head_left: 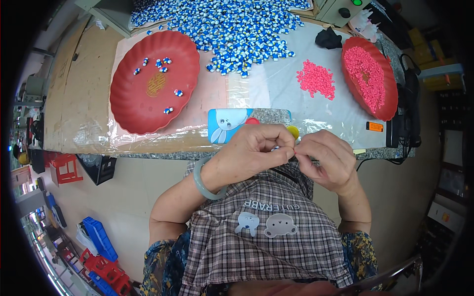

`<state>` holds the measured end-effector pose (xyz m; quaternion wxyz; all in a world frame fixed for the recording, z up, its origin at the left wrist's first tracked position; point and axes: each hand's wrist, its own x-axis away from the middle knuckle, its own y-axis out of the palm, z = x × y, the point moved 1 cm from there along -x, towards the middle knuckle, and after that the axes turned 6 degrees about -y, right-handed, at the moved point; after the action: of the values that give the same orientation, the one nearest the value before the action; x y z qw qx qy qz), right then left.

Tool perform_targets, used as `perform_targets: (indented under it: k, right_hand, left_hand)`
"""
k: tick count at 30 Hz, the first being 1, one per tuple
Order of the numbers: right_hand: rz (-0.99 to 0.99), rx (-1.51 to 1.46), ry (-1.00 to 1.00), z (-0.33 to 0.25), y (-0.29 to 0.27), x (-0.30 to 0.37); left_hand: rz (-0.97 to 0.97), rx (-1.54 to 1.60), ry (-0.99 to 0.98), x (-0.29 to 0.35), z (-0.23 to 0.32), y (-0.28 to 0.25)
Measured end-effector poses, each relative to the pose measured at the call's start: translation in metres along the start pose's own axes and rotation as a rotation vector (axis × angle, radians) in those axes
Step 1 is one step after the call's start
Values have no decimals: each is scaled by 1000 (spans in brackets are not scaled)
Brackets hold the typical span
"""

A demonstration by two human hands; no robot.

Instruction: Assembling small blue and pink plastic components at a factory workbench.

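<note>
Near the table's front edge, my left hand (252, 154) is closed, its thumb and fingers pinching a small blue-and-white plastic piece (275, 147) mostly hidden by the fingers. My right hand (328, 159) pinches a tiny pink bead-like piece (296, 153) right against the left fingertips. Just beyond the hands lies a blue tray with a rabbit picture (229, 123), with a red round thing (252, 121) and a yellow round one (293, 131) beside the fingers. To the left, a red scalloped plate (136, 111) holds several blue-and-white pieces with touches of red or pink (178, 92).
A large heap of blue-and-white pieces (237, 39) covers the back of the table. Pink pieces lie in a loose pile (316, 79) and in a tilted red plate (390, 101) at the right. Behind are a black cloth (328, 38) and a grey machine (335, 12).
</note>
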<state>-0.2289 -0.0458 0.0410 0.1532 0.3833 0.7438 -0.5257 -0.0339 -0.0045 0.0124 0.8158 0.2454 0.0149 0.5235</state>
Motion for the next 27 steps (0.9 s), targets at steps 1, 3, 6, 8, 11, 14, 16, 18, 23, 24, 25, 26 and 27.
perform_targets:
  k: [1, 3, 6, 8, 11, 14, 16, 18, 23, 24, 25, 26, 27]
  right_hand:
    - [-1, -1, 1, 1, 0, 0]
    - [-14, -110, 77, 6, -4, -1]
    - [-21, -182, 276, 18, -11, 1]
    - [-70, -158, 326, 27, -13, 7]
    - [-139, -123, 387, 30, -10, 13]
    - [-168, -116, 388, 30, -6, 16]
    - [-202, -81, 355, 31, -5, 17]
    - [-212, -78, 343, 30, -2, 16]
    - [-244, -43, 296, 30, 1, 16]
    - [-247, -12, 270, 29, 1, 15]
    - [-250, 20, 244, 27, 1, 13]
    - [-251, 18, 244, 27, 1, 12]
    - [-258, 49, 213, 27, 1, 11]
  left_hand:
    - [1, 2, -1, 1, 0, 0]
    - [-3, 20, -25, 1, 2, 0]
    - [175, -16, 32, 7, 13, -5]
    - [195, -12, 7, 12, 17, -14]
    - [220, -13, -22, 16, 15, -20]
    - [210, -25, 47, 17, 13, -20]
    - [163, -29, 77, 17, 12, -20]
    - [171, 7, 58, 18, 10, -20]
    - [195, -14, 71, 17, 6, -21]
    - [185, -23, 67, 17, 6, -21]
    - [176, -32, 62, 17, 6, -21]
    - [178, -31, 61, 17, 6, -21]
    - [181, -26, 63, 17, 6, -20]
